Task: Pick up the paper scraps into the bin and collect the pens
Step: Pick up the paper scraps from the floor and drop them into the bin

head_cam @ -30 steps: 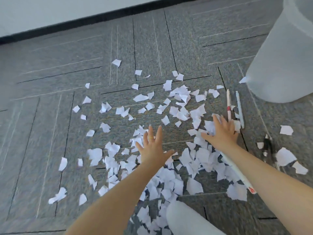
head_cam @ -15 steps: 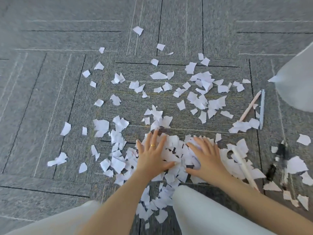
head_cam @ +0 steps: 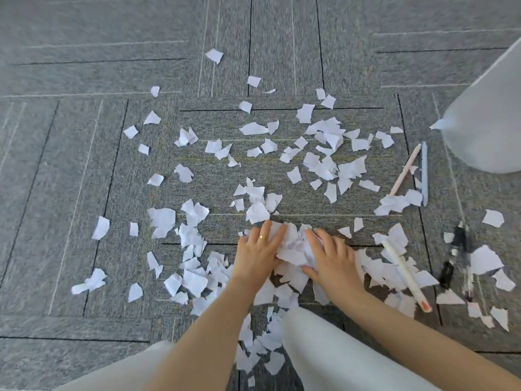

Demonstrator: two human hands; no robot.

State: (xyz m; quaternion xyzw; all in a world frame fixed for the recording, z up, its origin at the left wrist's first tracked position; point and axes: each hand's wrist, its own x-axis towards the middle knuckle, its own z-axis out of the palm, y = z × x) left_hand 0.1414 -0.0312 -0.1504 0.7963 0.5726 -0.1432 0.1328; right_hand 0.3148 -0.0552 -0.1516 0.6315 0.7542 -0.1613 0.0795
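Left hand: the left hand (head_cam: 258, 253) lies flat on the carpet (head_cam: 84, 179), fingers straight and close together, pressing the left side of a small heap (head_cam: 291, 249) of scraps.
Right hand: the right hand (head_cam: 328, 256) mirrors it, fingers slightly bent over the heap's right side; neither hand has lifted anything yet.
Scraps: most scraps (head_cam: 324, 162) lie scattered ahead and to both sides, well apart from the heap.
Bin: the bin (head_cam: 490, 119) stands at far right, beyond the pens.
Pens: a pink pen (head_cam: 404, 172) and blue pen (head_cam: 423, 173) lie side by side near the bin; a white pen (head_cam: 406, 273) lies on scraps by the right forearm; a black pen (head_cam: 455, 251) sits further right.
Risk, spill: a loose squeeze probably sheds scraps on the way to the bin.
Risk, pen: a wide rake could likely drag the white pen in with the paper.
Change: half a second back the hands sat further apart; now they are closer, the paper bunched between them.
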